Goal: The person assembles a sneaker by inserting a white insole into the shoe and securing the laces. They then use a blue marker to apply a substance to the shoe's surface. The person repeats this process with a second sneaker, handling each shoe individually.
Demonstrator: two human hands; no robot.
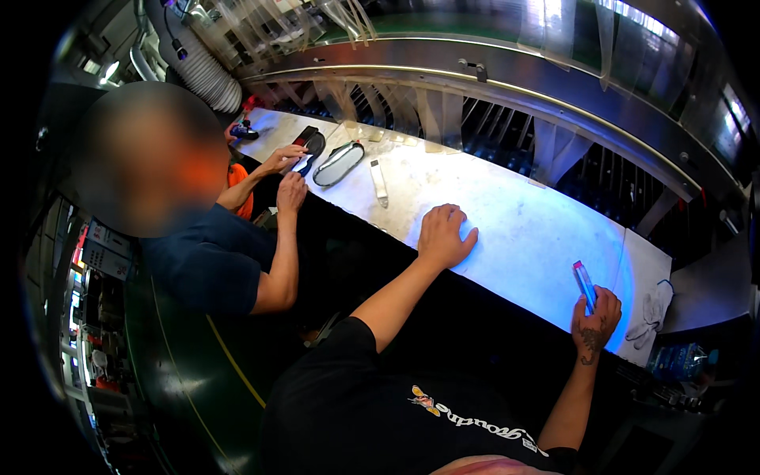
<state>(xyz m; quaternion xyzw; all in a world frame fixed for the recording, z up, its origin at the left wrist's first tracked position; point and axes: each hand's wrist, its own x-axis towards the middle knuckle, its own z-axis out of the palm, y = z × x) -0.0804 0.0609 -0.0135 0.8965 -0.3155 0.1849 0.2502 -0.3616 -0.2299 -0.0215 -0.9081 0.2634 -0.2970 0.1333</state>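
Note:
My left hand (443, 236) lies flat, fingers slightly apart, on the white worktable (522, 229) and holds nothing. My right hand (596, 324) rests at the table's near edge and grips a slim blue marker-like pen (584, 285) with a pink tip pointing up. Farther left on the table lie a grey shoe sole (339, 163), a narrow pale strip (380, 182) and a dark shoe sole (310, 147). A co-worker in a dark blue shirt has one hand (285, 158) at the dark sole and the other hand (291, 192) on the table edge.
A metal conveyor frame with hanging clear plastic strips (554, 146) runs behind the table. A white corrugated hose (206, 75) hangs at top left. White gloves (653, 305) lie at the table's right end, with a blue box (677, 360) below.

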